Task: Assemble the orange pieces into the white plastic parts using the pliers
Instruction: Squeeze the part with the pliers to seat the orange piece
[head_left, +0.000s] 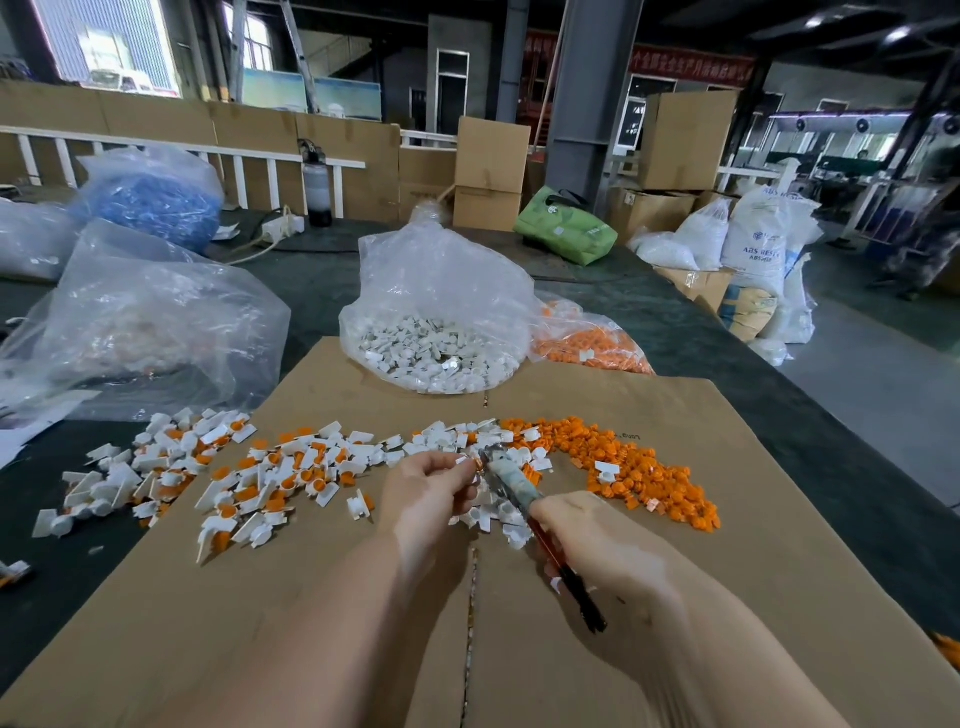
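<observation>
A small white part (464, 460) is pinched in the fingertips of the left hand (426, 486) and held at the nose of the pliers (511, 486), whose handles are gripped by the right hand (597, 540). Whether an orange piece sits in that part cannot be told. The work is done over a cardboard sheet (311, 623) laid on the table (727, 353).

To the left, a wide scatter of assembled parts (260, 478), white with orange showing in them, is spread across the cardboard and onto the table. To the right, a heap of loose orange pieces (639, 467) is left, and a few bare white parts (498, 512) lie under the hands. Farther off, a bag of white parts (431, 332) and a bag of orange pieces (587, 348) are seen, both well filled. The task is judged well begun, with a good deal done, yet much stock is left to be joined.
</observation>
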